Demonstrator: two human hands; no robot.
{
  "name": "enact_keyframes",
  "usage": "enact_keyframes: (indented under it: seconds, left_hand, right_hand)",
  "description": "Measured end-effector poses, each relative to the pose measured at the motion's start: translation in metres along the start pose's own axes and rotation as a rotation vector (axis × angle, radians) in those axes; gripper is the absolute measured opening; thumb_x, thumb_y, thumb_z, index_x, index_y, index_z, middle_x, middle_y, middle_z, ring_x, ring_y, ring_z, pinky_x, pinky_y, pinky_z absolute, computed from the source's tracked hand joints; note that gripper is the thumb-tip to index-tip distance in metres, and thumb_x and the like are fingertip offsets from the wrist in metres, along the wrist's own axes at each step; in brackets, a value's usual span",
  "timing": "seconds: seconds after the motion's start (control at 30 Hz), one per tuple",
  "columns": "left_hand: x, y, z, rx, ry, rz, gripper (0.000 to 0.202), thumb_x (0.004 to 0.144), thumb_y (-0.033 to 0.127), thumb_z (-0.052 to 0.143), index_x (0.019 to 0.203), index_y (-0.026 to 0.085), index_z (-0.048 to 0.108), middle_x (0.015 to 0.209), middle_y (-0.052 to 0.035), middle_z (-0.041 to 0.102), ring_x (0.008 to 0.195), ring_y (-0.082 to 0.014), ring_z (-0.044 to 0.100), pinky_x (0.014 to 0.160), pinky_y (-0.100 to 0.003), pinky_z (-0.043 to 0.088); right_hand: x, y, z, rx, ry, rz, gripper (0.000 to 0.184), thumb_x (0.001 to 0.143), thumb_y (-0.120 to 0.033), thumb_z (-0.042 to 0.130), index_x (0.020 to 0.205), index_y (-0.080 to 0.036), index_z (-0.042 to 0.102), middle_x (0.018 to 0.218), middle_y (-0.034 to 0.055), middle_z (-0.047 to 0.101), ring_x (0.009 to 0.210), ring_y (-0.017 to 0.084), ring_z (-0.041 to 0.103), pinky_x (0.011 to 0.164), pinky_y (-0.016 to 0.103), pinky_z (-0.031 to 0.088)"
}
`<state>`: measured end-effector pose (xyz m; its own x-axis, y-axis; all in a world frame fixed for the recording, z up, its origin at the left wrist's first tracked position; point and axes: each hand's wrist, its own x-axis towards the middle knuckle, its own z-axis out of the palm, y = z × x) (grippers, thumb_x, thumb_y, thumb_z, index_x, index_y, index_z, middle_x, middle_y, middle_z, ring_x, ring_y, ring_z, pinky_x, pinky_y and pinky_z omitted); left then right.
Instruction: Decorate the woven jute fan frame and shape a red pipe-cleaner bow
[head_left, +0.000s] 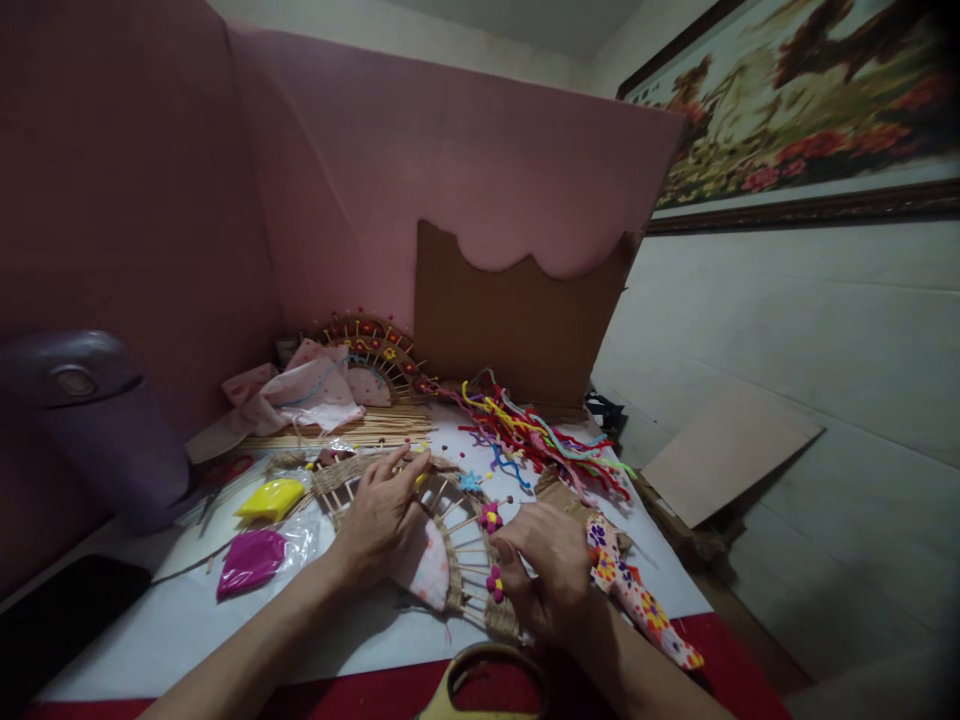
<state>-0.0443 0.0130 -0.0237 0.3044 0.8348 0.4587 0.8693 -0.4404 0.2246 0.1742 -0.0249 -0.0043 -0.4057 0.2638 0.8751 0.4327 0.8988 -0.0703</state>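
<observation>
Head view: left hand (381,510) and right hand (546,565) at the twine fan (454,575), either grip impossible to tell, picture lettering (646,95) illegible

Two half-round fans (454,580); two magenta flowers (491,517) and one blue flower (471,481) show at the nearer. Two packets (270,498) at eight o'clock, one purple flask (120,440) at nine, one framed picture (810,110) at two, one scalloped cardboard sheet (510,320) at twelve.

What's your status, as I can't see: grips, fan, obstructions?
Left grip over upper rim of twine-wrapped fan. Right grip at its right side, beside magenta flowers. Yellow handle close in front, possibly obstructing.
</observation>
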Motion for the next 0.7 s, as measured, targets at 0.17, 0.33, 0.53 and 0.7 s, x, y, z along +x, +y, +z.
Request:
enact_keyframes:
  seconds: [0.17,0.33,0.53,0.7]
  left_hand:
    - [-0.0005,0.0002,-0.0012,-0.013,0.024,-0.015,0.054,0.078,0.009,0.040,0.132,0.013,0.045,0.131,-0.0111,0.054,0.130,-0.0276,0.035,0.104,-0.049,0.032]
    - [0.0000,0.0007,0.0020,0.014,-0.002,0.003,0.051,0.080,0.012,0.041,0.132,0.011,0.045,0.131,-0.0120,0.053,0.131,-0.0281,0.033,0.105,-0.048,0.030]
    - [-0.0003,-0.0013,0.0021,-0.013,0.030,-0.030,0.055,0.079,0.009,0.040,0.134,0.013,0.041,0.135,-0.0112,0.049,0.132,-0.0253,0.032,0.107,-0.045,0.030]
    - [-0.0008,-0.0005,0.0007,-0.006,0.019,-0.001,0.055,0.079,0.011,0.043,0.134,0.014,0.042,0.137,-0.0108,0.048,0.133,-0.0272,0.030,0.106,-0.046,0.029]
  right_hand:
    - [-0.0016,0.0011,0.0011,-0.005,0.001,0.004,0.013,0.077,-0.005,0.046,0.074,-0.018,0.050,0.057,0.0005,0.049,0.054,0.013,0.042,0.054,0.027,0.030]
    - [0.0006,-0.0019,0.0005,-0.002,0.009,0.012,0.014,0.077,-0.004,0.047,0.073,-0.017,0.050,0.056,0.0007,0.049,0.054,0.013,0.043,0.054,0.028,0.030]
    - [-0.0012,-0.0003,0.0011,-0.008,0.010,0.010,0.014,0.077,-0.005,0.047,0.073,-0.017,0.051,0.056,0.0006,0.049,0.054,0.013,0.042,0.053,0.028,0.030]
    - [-0.0015,0.0002,0.0016,-0.012,0.003,0.016,0.014,0.078,-0.006,0.046,0.073,-0.017,0.051,0.056,0.0002,0.049,0.053,0.013,0.043,0.054,0.027,0.030]
